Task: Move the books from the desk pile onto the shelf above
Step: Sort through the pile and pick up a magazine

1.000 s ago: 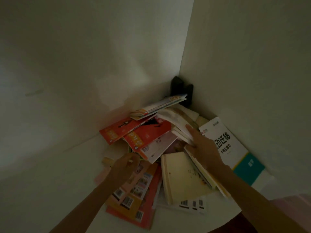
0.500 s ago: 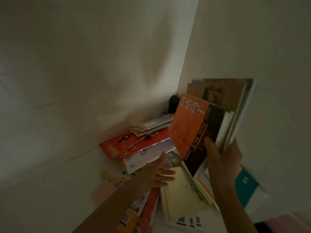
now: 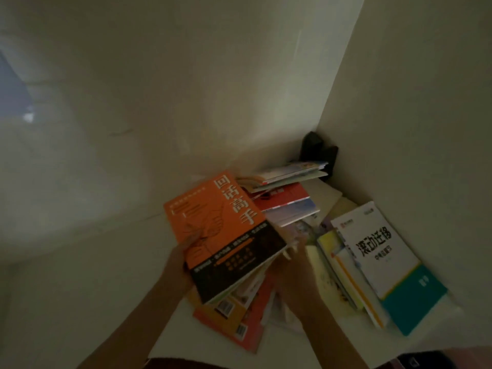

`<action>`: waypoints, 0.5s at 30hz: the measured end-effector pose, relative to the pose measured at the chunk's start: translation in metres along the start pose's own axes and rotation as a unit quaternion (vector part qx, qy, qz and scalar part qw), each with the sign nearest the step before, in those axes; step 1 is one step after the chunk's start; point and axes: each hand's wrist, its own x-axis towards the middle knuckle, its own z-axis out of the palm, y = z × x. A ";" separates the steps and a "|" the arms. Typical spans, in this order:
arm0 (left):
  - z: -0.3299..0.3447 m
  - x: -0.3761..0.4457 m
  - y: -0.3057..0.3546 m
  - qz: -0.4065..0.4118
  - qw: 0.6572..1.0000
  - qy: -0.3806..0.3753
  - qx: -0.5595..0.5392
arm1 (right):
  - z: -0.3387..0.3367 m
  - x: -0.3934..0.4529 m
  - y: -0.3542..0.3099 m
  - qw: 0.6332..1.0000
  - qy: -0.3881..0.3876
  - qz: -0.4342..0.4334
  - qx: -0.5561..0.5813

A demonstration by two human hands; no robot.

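Here two hands, left hand [image 3: 177, 265] and right hand [image 3: 295, 278], clasp one orange book [image 3: 223, 235].

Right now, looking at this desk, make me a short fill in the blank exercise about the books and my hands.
1. The left hand grips a book whose cover is black and ____.
2. The white and teal book lies to the ____ of the held one.
3. The dark object stands in the ____ where the walls meet.

Missing words: orange; right; corner
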 end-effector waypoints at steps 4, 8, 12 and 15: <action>-0.061 -0.008 0.010 -0.052 0.993 0.042 0.098 | -0.029 0.023 -0.002 0.983 0.126 0.106 -0.079; -0.102 -0.020 0.007 -0.096 0.979 0.055 0.174 | 0.007 0.030 0.033 0.912 0.015 0.242 -0.330; -0.129 -0.020 0.002 -0.029 0.959 0.114 0.258 | 0.032 0.040 0.097 0.872 -0.083 0.253 -0.410; -0.158 -0.018 0.003 0.035 0.931 0.227 0.283 | 0.048 0.041 0.143 0.875 -0.067 0.254 -0.406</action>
